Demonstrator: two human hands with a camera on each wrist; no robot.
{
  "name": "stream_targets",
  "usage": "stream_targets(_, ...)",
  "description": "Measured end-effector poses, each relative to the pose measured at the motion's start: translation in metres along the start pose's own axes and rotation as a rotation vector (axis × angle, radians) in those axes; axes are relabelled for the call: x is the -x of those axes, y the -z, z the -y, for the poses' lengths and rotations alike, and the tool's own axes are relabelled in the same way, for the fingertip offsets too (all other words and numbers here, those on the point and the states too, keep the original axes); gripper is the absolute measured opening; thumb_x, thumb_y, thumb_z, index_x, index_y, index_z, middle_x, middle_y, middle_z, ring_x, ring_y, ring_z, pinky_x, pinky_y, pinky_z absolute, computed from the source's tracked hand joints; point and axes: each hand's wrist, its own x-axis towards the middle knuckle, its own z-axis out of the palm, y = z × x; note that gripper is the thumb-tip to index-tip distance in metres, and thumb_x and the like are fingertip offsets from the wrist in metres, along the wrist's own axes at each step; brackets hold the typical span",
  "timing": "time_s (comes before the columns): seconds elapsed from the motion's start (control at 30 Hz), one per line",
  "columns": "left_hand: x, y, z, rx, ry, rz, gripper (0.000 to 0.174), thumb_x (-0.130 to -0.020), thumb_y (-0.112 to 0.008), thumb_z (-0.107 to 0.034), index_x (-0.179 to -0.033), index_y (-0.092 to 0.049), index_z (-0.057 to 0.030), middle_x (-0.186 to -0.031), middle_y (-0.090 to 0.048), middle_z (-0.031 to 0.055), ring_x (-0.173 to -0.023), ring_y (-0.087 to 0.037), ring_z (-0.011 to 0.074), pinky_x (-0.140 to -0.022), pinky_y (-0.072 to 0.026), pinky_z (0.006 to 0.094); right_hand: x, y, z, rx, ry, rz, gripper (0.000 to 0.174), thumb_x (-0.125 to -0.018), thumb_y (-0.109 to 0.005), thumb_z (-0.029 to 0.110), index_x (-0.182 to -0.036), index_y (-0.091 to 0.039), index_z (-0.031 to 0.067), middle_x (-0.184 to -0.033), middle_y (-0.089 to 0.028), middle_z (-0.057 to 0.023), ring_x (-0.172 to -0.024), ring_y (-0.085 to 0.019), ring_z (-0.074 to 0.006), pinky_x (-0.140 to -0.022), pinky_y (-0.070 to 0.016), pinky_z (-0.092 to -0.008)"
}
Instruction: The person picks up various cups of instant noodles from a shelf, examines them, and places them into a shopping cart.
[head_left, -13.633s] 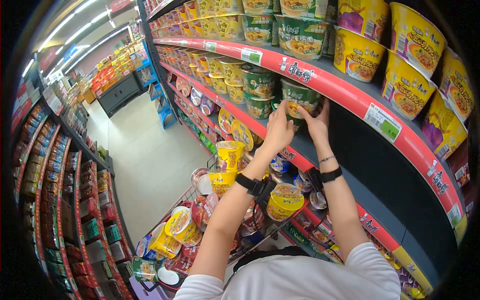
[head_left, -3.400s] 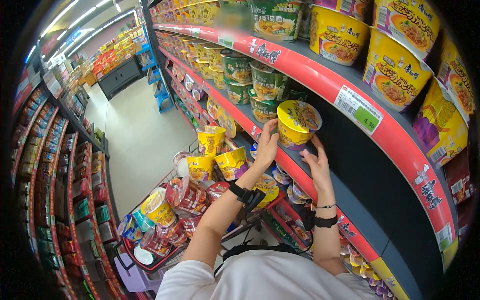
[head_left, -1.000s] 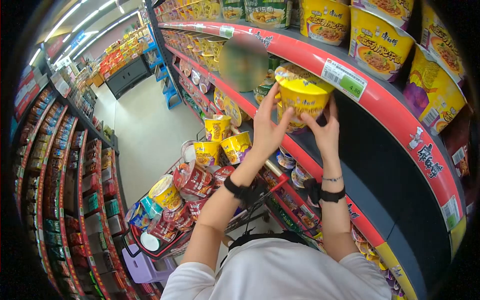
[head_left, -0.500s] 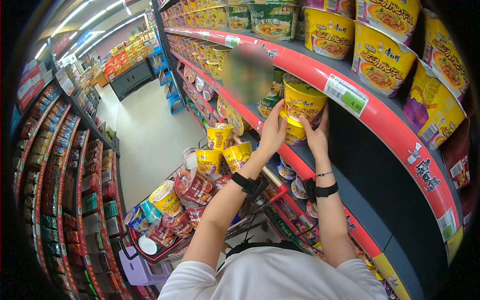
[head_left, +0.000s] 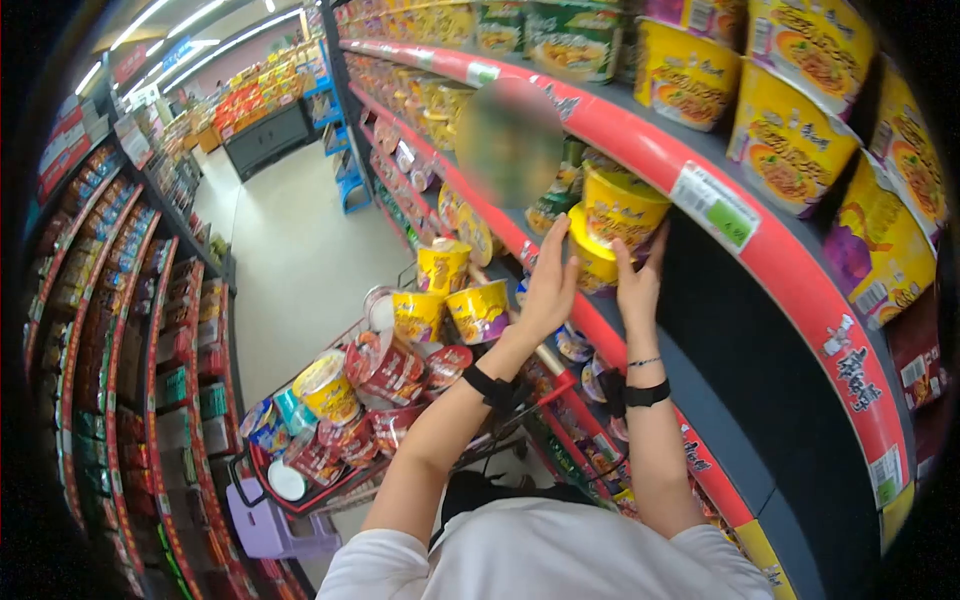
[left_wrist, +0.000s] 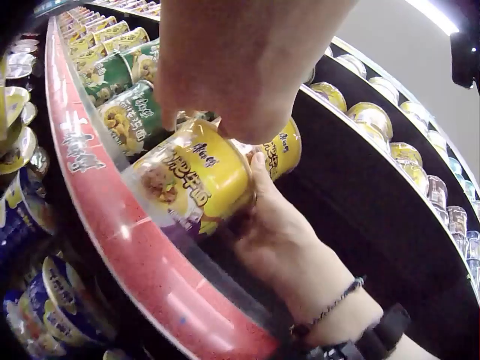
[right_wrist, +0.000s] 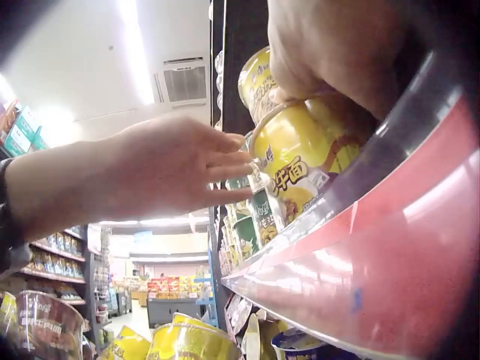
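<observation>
An upper yellow cup (head_left: 622, 210) is sitting on a lower yellow cup (head_left: 592, 262) near the shelf (head_left: 730, 370) front, apparently using it as a base. The left hand's (head_left: 546, 292) straight fingers are flanking the stack; the right hand's (head_left: 638, 292) fingers and thumb are lying spread opposite, seemingly steadying it. Green cups (left_wrist: 131, 120) are standing beside.

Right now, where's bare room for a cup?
Bare shelf right of the right hand, below the large price tag; also floor between the left racks and cart. Crowded: the cart, and the stretch of green cups left of the yellow cups.
</observation>
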Motion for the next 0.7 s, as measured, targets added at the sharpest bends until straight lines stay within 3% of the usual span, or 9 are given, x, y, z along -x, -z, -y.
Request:
stream_targets(0.07, 0.028, 0.004, 0.014, -0.097, 0.041, -0.05, 0.05, -0.098, -0.045, -0.011, -0.145, -0.029, -0.0036, -0.151, -0.028, 0.0182, -0.141, -0.028, 0.0326, -0.111, -0.0289, 0.0412, 0.0, -0.001, -0.002, 0.009, 0.005, -0.007, 0.081, -0.092, -0.063, 0.033, -0.151, -0.016, 0.0001, -0.151, -0.029, -0.0257, -0.138, -0.033, -0.0304, -0.112, -0.0265, -0.0349)
stream_targets(0.1, 0.041, 0.009, 0.023, -0.13, 0.073, -0.045, 0.056, -0.092, -0.054, -0.011, -0.142, -0.031, -0.0006, -0.147, -0.027, 0.0247, -0.138, -0.026, 0.0422, -0.113, -0.0236, 0.0488, 0.0, -0.002, -0.005, -0.024, -0.003, -0.003, 0.084, -0.092, -0.063, 0.036, -0.15, -0.016, -0.0013, -0.152, -0.026, -0.0264, -0.14, -0.029, -0.032, -0.113, -0.0234, -0.0354)
stream_targets(0.27, 0.087, 0.056, 0.098, -0.666, 0.28, -0.2, 0.076, -0.077, -0.07, -0.015, -0.141, -0.032, -0.0015, -0.143, -0.024, 0.0309, -0.132, -0.024, 0.0503, -0.111, -0.0222, 0.0536, 0.001, -0.003, -0.005, -0.038, -0.04, -0.018, 0.088, -0.091, -0.063, 0.041, -0.149, -0.016, -0.0046, -0.153, -0.021, -0.028, -0.143, -0.023, -0.0341, -0.115, -0.0202, -0.0358)
stream_targets(0.4, 0.106, 0.082, 0.163, -0.553, 0.459, -0.221, 0.072, -0.079, -0.071, -0.018, -0.139, -0.034, -0.0023, -0.141, -0.023, 0.0351, -0.13, -0.026, 0.0532, -0.109, -0.0256, 0.0535, 0.011, -0.007, -0.01, 0.196, -0.005, -0.136, 0.081, -0.092, -0.063, 0.036, -0.149, -0.019, -0.0034, -0.151, -0.024, -0.0282, -0.141, -0.026, -0.0371, -0.113, -0.0248, -0.0394)
stream_targets(0.5, 0.115, 0.089, 0.164, -0.42, 0.497, -0.184, 0.064, -0.08, -0.07, -0.019, -0.133, -0.038, -0.0029, -0.139, -0.024, 0.0388, -0.129, -0.029, 0.0552, -0.108, -0.0275, 0.0525, 0.048, -0.015, 0.046, 0.214, 0.223, -0.46, 0.058, -0.091, -0.064, 0.016, -0.139, -0.036, -0.0019, -0.139, -0.036, -0.0234, -0.126, -0.043, -0.0351, -0.104, -0.0374, -0.0417)
stream_targets(0.57, 0.12, 0.091, 0.155, -0.305, 0.481, -0.131, 0.053, -0.079, -0.072, -0.016, -0.123, -0.044, -0.0034, -0.137, -0.026, 0.0401, -0.128, -0.031, 0.055, -0.108, -0.029, 0.0494, 0.088, -0.033, 0.034, -0.026, 0.129, -0.3, 0.054, -0.089, -0.065, 0.011, -0.135, -0.04, -0.0005, -0.136, -0.039, -0.0208, -0.123, -0.046, -0.0316, -0.102, -0.0404, -0.039)
stream_targets(0.63, 0.122, 0.089, 0.146, -0.262, 0.515, -0.123, 0.054, -0.078, -0.074, -0.015, -0.122, -0.044, -0.0037, -0.137, -0.027, 0.0395, -0.127, -0.032, 0.0543, -0.108, -0.0292, 0.0486, 0.118, -0.046, 0.022, -0.161, -0.198, 0.332, 0.054, -0.086, -0.066, 0.008, -0.134, -0.041, 0.0005, -0.134, -0.04, -0.0187, -0.121, -0.048, -0.0292, -0.1, -0.0421, -0.0366)
stream_targets(0.67, 0.126, 0.089, 0.141, -0.223, 0.549, -0.12, 0.055, -0.076, -0.076, -0.014, -0.121, -0.044, -0.0041, -0.136, -0.029, 0.0388, -0.127, -0.034, 0.0536, -0.108, -0.0295, 0.0478, 0.128, -0.062, 0.017, -0.1, -0.193, 0.461, 0.06, -0.084, -0.069, 0.01, -0.135, -0.04, 0.0023, -0.136, -0.039, -0.0186, -0.124, -0.045, -0.031, -0.102, -0.0405, -0.0391)
stream_targets(0.7, 0.129, 0.087, 0.137, -0.321, 0.407, -0.172, 0.052, -0.074, -0.077, -0.011, -0.116, -0.048, -0.0048, -0.136, -0.032, 0.0355, -0.125, -0.037, 0.051, -0.107, -0.0323, 0.0455, 0.154, -0.079, -0.016, 0.017, -0.123, 0.511, 0.076, -0.083, -0.072, 0.014, -0.144, -0.028, 0.0027, -0.138, -0.035, -0.0208, -0.129, -0.039, -0.0357, -0.104, -0.0378, -0.0438)
